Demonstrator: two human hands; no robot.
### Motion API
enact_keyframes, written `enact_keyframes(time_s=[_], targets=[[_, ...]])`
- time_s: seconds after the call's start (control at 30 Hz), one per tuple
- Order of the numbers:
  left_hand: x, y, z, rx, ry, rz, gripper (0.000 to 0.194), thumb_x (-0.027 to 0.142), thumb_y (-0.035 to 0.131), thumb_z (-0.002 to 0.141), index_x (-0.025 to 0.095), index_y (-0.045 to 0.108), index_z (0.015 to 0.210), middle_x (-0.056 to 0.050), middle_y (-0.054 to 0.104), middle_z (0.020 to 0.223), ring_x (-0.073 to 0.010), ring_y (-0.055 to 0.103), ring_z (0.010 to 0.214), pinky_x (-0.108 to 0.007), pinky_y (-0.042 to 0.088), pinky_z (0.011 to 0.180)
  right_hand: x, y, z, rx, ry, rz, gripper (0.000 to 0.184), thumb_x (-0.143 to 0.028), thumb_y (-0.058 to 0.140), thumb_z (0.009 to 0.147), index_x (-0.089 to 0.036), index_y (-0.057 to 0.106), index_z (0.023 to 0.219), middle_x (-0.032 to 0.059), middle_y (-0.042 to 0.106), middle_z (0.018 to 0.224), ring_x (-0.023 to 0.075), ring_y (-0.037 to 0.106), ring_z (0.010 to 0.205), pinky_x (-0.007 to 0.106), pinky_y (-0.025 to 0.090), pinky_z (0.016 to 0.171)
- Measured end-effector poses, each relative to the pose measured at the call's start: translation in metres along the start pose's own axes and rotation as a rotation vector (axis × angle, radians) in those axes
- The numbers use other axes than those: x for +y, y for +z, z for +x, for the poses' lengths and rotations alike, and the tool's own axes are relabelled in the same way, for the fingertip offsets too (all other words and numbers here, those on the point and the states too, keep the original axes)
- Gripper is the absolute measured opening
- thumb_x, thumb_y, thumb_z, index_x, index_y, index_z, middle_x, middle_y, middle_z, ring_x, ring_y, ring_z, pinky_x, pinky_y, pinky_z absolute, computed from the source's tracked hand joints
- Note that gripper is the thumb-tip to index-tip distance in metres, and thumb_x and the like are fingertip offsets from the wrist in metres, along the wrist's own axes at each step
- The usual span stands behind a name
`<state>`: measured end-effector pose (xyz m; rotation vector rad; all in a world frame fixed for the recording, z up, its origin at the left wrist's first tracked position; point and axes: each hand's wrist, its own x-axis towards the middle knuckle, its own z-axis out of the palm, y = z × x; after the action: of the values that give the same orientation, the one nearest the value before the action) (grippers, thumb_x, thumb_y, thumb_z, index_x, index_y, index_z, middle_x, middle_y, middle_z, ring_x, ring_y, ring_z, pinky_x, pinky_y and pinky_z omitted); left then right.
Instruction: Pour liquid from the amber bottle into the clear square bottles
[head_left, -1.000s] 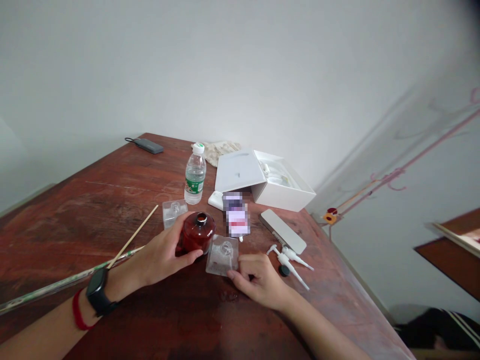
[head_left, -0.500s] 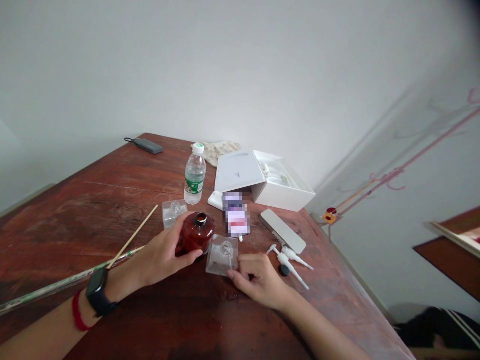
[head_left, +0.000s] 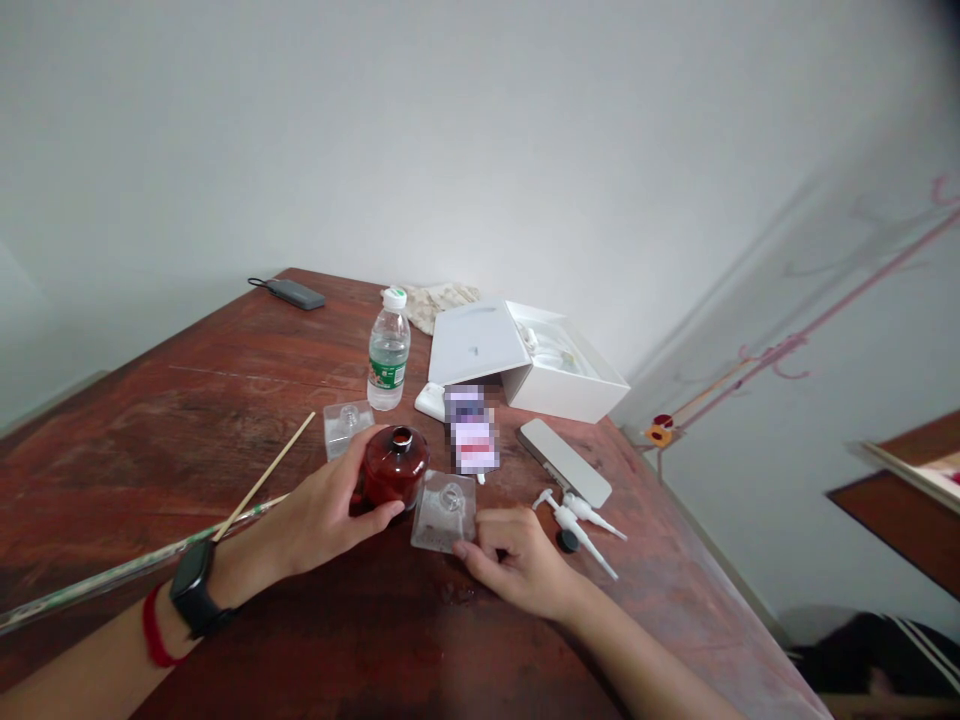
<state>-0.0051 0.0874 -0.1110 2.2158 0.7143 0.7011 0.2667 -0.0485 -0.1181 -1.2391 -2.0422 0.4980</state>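
Note:
My left hand [head_left: 334, 500] is wrapped round a squat amber bottle [head_left: 394, 470], thumb in front and fingers behind. The bottle stands upright with its mouth uncapped. Just right of it lies a clear square plastic piece [head_left: 442, 515] with a round raised part. My right hand [head_left: 517, 555] is curled at that piece's right edge, the thumb at its near corner. Some of its fingertips are hidden. A second clear square piece [head_left: 347, 425] lies behind my left hand. Two white pump heads [head_left: 577, 525] and a small black cap [head_left: 568, 541] lie to the right.
A water bottle [head_left: 388, 355] stands behind the amber bottle. Farther back is an open white box [head_left: 566, 385]. A phone [head_left: 472, 440] and a grey case [head_left: 566, 462] lie in front of it. A thin wooden stick [head_left: 274, 465] and a long wrapped strip [head_left: 127, 575] lie at left.

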Motion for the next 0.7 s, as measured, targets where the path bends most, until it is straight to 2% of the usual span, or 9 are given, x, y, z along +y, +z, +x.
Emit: enact_keyframes(time_s=[0.47,0.7], targets=[[-0.0005,0.0000,-0.0009,-0.004,-0.003,0.014,0.080,0.059,0.066,0.101,0.022,0.029,0.161,-0.021,0.072,0.145,-0.0401,0.075,0.127,-0.055,0.061,0.108,-0.0032,-0.0002,0.0012,0.013,-0.001,0.015,0.054,-0.033,0.059,0.110,-0.023,0.034,0.064,-0.0050,0.045,0.060,0.0090,0.044,0.053,0.024,0.030,0.054],[-0.0093,0.0022,-0.0012,0.035,-0.012,0.170,0.085,0.067,0.064,0.098,0.020,0.032,0.161,-0.020,0.076,0.136,-0.0433,0.078,0.119,-0.055,0.062,0.102,-0.0027,0.0019,0.0029,0.096,-0.056,-0.072,0.052,-0.027,0.063,0.106,-0.023,0.033,0.063,-0.0052,0.047,0.059,0.0082,0.044,0.052,0.023,0.029,0.053]])
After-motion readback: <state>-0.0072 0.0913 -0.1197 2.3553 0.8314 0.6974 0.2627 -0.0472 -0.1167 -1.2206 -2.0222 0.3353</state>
